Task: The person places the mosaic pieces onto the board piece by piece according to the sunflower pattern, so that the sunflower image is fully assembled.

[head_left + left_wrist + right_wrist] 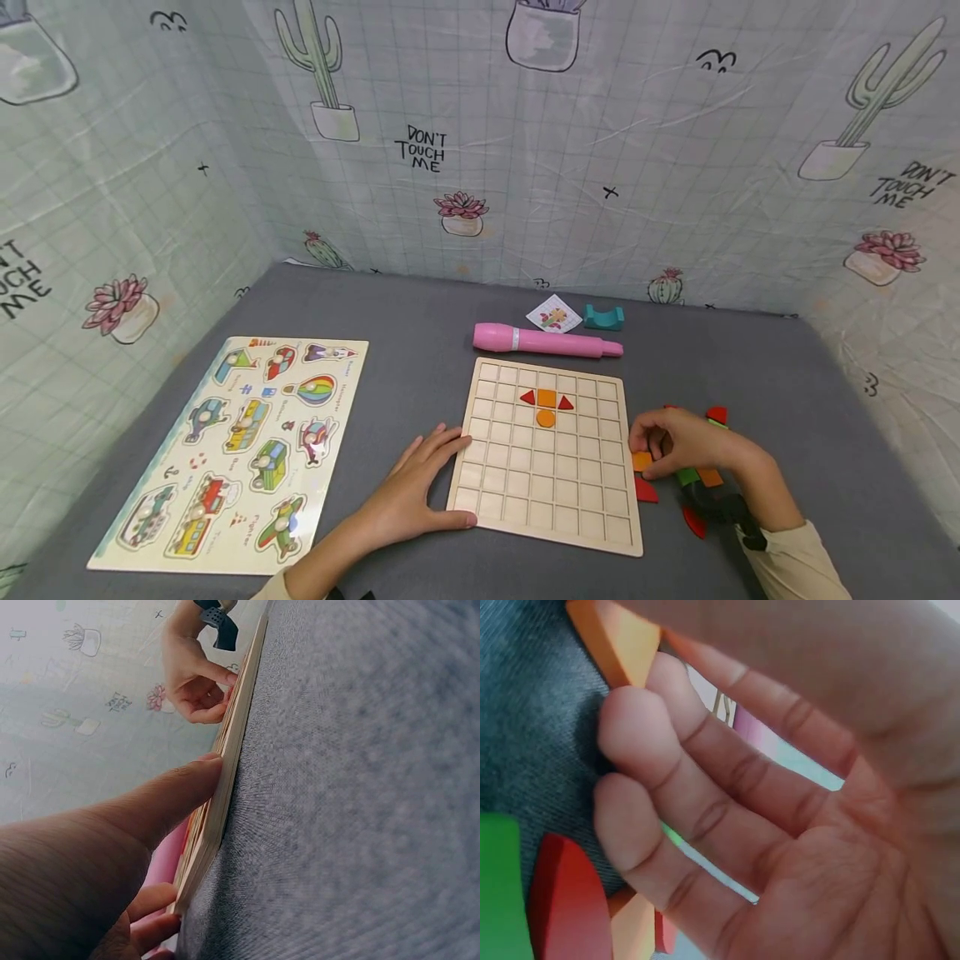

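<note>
A square wooden grid board [551,475] lies flat in the middle. Near its far side sit an orange square [547,398], an orange round piece [545,418] and two red triangles [566,403], one on either side of the square. My left hand [408,492] is spread at the board's left edge, thumb [199,776] and fingertips touching the rim. Just off the right edge, my right hand [678,442] pinches an orange block [619,641] between thumb and fingers. Beneath and around that hand lie loose red, green and orange pieces [710,477], partly hidden by it.
Left of the board lies a vehicle peg puzzle [341,417]. Behind the board are a pink pen-shaped tube [558,342], a small pattern card [553,314] and a teal holder [603,318]. Printed cloth walls [525,233] bound the grey surface.
</note>
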`<move>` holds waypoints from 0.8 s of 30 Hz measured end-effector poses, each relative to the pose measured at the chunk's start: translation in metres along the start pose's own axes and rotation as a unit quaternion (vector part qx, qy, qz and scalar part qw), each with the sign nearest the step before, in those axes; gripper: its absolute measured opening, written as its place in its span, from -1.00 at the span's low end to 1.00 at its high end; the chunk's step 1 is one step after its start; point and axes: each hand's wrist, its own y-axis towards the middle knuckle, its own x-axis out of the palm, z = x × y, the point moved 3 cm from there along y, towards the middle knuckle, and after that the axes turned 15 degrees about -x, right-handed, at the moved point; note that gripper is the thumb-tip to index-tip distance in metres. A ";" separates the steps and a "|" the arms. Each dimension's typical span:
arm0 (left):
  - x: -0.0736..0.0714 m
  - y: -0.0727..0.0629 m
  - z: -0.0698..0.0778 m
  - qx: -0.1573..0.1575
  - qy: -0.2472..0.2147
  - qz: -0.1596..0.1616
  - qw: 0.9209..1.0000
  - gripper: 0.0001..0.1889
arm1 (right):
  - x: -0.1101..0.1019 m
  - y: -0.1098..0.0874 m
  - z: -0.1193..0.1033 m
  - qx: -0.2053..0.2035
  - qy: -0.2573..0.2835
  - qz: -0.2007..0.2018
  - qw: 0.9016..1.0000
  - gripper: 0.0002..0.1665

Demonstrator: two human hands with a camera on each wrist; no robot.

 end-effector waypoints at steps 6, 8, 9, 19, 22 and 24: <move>0.001 0.000 -0.001 0.001 0.000 0.001 1.000 -0.04 | 0.001 0.001 0.000 -0.010 -0.015 0.005 1.000 -0.73; 0.001 0.000 0.000 0.001 -0.001 0.001 1.000 -0.04 | 0.000 -0.001 0.000 -0.003 -0.012 0.005 1.000 -0.74; 0.000 0.000 0.000 0.001 -0.001 0.000 1.000 -0.04 | 0.000 -0.001 0.001 0.001 -0.011 0.005 1.000 -0.74; -0.001 -0.001 -0.002 0.003 -0.002 0.005 1.000 -0.05 | 0.000 -0.004 0.000 -0.009 0.017 -0.005 1.000 -0.74; -0.001 0.000 -0.001 0.006 -0.001 0.005 1.000 -0.05 | 0.002 -0.002 0.001 -0.014 0.023 -0.007 1.000 -0.72; 0.000 0.001 -0.001 0.006 -0.002 0.003 1.000 -0.04 | 0.004 0.000 0.001 -0.016 0.019 -0.009 1.000 -0.72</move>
